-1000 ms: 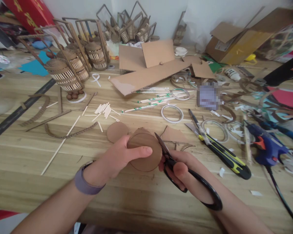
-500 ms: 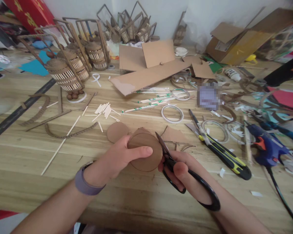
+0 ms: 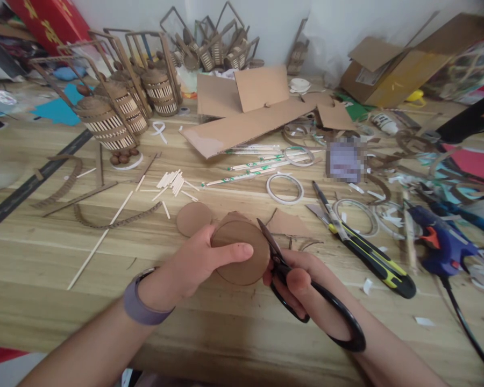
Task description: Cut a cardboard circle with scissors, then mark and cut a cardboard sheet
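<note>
My left hand (image 3: 201, 258) grips a round cardboard disc (image 3: 240, 271), thumb lying across its top and fingers hidden beneath. In my right hand (image 3: 306, 279) is a pair of black-handled scissors (image 3: 280, 263), its blades at the disc's right edge. A pointed bit of cardboard juts out at the disc's far edge. Another cardboard disc (image 3: 193, 217) lies flat on the table just beyond my left hand. Torn cardboard scraps (image 3: 288, 221) rest past the scissor tips.
A yellow-black utility knife (image 3: 371, 255), tape rolls (image 3: 284, 188) and a blue glue gun (image 3: 441, 236) lie to the right. Short sticks (image 3: 171, 183) and corrugated strips lie left. Stick-walled lanterns (image 3: 105, 121) stand back left; cardboard sheets (image 3: 246, 126) and a carton (image 3: 391, 70) are at the back.
Hardly anything differs. Both hands, with the disc and scissors, have shifted very slightly right and toward me.
</note>
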Tool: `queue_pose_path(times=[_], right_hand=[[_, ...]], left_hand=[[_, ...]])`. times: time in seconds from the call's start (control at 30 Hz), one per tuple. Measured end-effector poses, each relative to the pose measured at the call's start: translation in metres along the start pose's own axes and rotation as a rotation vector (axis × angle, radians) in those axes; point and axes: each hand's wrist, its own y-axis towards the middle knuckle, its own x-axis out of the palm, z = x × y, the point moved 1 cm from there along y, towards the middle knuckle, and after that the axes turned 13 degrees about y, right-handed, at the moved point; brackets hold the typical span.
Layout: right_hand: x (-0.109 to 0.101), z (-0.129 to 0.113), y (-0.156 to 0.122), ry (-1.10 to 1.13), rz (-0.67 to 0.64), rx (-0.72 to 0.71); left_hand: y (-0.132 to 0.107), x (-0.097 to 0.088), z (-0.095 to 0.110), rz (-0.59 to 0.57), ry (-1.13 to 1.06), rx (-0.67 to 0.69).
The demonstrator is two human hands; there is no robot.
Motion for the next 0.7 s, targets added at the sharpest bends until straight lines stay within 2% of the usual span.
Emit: queue_pose_path(times=[0.7], right_hand=[[-0.0008, 0.0003, 0.0017, 0.017, -0.003, 0.009]], left_hand=[[-0.0001, -0.0004, 0.0002, 0.009, -0.005, 0.01]])
